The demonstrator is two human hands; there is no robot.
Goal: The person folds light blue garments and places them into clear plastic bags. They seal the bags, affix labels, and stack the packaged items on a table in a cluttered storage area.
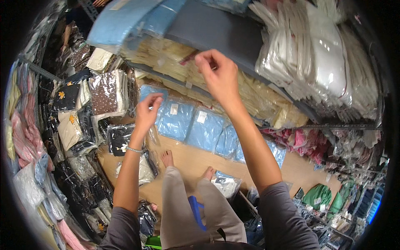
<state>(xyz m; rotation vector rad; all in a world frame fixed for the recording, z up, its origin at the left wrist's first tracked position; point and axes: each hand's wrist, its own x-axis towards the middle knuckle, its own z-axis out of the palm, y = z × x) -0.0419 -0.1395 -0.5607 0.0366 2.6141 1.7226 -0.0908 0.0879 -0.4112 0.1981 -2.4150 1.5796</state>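
Observation:
My left hand [147, 112] is raised with its thumb and fingers a little apart, and nothing shows between them. Below it on the floor lie blue garments in clear plastic bags [176, 118], set in a row, some bearing white labels. My right hand [220, 73] is up in front of the shelf, its fingers curled in; whether something thin is inside is hidden. Behind that hand, stacks of pale yellow bagged garments [175, 57] fill the shelf levels under a grey shelf board [215, 31]. A dark red strip [189, 58] appears close to the right fingertips.
White bagged garments [325, 53] are piled at the upper right, light blue packs [122, 25] at the upper left. Brown dotted packs [104, 93] and black packs [120, 139] stand left. A blue plastic piece [197, 212] shows between my legs. Another person's arm [66, 36] is at far left.

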